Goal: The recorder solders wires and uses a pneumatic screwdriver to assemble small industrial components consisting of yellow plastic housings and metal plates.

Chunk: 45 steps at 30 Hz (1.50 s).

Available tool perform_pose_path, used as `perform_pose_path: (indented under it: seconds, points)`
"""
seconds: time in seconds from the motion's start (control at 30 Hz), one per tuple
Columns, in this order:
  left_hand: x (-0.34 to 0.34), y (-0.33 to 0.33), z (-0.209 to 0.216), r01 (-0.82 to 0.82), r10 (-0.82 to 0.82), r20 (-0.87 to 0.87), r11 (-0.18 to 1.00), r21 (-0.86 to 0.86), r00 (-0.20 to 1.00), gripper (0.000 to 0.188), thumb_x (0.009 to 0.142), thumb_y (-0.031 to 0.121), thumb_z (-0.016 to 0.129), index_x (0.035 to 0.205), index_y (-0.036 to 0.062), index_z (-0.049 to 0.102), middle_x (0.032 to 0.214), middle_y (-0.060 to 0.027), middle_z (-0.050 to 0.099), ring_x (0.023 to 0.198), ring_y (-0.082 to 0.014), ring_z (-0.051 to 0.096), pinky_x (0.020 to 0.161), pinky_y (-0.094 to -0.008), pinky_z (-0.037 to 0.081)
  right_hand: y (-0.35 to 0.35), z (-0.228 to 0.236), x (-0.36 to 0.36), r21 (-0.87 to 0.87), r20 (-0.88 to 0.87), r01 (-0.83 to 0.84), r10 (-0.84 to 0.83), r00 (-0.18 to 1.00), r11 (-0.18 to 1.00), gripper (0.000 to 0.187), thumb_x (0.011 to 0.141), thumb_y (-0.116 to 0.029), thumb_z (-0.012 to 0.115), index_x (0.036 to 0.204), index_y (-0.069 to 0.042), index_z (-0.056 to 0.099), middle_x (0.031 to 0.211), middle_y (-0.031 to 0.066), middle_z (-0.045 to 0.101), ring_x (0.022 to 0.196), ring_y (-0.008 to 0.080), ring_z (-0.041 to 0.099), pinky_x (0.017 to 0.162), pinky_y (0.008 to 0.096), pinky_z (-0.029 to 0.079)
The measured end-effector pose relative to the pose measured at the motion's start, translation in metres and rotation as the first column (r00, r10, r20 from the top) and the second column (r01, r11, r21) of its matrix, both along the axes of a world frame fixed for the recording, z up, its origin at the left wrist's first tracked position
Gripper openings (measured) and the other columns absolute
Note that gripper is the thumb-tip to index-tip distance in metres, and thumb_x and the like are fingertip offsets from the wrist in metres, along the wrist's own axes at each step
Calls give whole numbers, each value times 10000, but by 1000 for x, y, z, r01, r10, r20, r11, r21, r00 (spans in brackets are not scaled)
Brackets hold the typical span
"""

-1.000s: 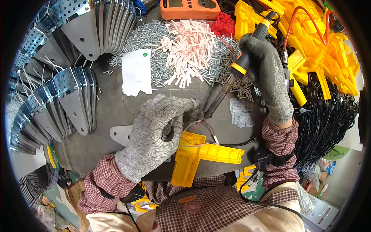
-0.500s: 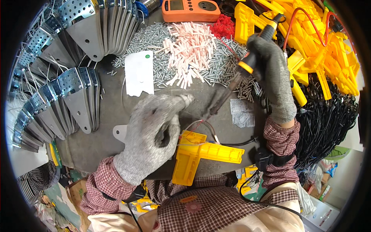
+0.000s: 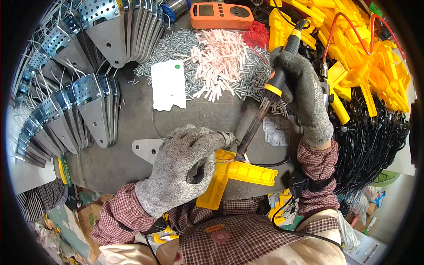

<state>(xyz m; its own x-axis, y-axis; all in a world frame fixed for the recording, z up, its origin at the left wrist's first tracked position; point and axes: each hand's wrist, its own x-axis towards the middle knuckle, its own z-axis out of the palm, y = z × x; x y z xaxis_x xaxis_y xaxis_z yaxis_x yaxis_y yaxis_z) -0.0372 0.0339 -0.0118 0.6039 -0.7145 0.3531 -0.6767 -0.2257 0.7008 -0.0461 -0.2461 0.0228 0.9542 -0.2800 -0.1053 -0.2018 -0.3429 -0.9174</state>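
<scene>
The work on the yellow plastic housing with a long arm and a crosswise block [image 3: 247,174] seems to be partway done, as I judge. The thin black cable [image 3: 271,164] already lies beside its upper edge, and a light wire passes over the crosswise block. No second shell covers the piece yet, so its inner side is left exposed. Whether any wire joint is finished, I cannot tell, because the fingers hide this place.

The housing is near the front edge of the tabletop [image 3: 119,170], between the two forearms, its long arm pointing to the right. It looks bright and smooth, with raised walls and small ribs along the arm; I see no crack.

The right hand in a grey knitted glove [image 3: 307,88] has its grip wrapped around the black-handled soldering iron with a yellow ring [image 3: 276,81]. The iron slants downward, and its tip is just beside the housing's upper edge; contact is not clear. The left hand in a similar glove [image 3: 181,163] is beside the crosswise block, thumb and forefinger curved toward the tip. I cannot tell if this grip is pinching a wire.
</scene>
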Motion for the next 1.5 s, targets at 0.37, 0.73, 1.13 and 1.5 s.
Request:
perform_pose_path:
  seconds: [0.37,0.73,1.13,1.5]
  points:
    - [2,5,-1,90,-84,-112,995,50,990,431,797,47,659,1226,85,635,1116,-120,654,1001,-360,604,907,-476,481,-6,-12,-4,-304,33,-83,98,995,949,328,940,-44,565,1268,-52,579,1057,143,623,992,310,625,903,380,499]
    - [9,34,54,-454,95,529,652,607,843,319,639,64,686,955,110,670,1056,-72,616,1115,-296,574,1059,-563,356,-7,-10,-2,-181,23,-95,101,995,979,323,941,-60,550,1262,-41,573,999,131,620,927,304,607,858,372,491]
    - [-10,-16,48,101,-320,262,787,609,911,193,846,267,736,978,131,701,988,-36,579,997,-234,547,928,-435,393,-26,28,-7,257,313,361,-430,847,897,166,948,-119,578,1074,-20,620,738,23,635,595,95,539,595,249,467]
    - [0,-10,53,51,-447,473,766,641,760,265,827,250,718,1042,107,657,992,-54,594,1027,-251,587,971,-457,418,-54,-11,101,-655,593,330,192,782,680,294,873,-157,709,1154,-79,669,1050,176,688,1005,345,670,850,416,552]
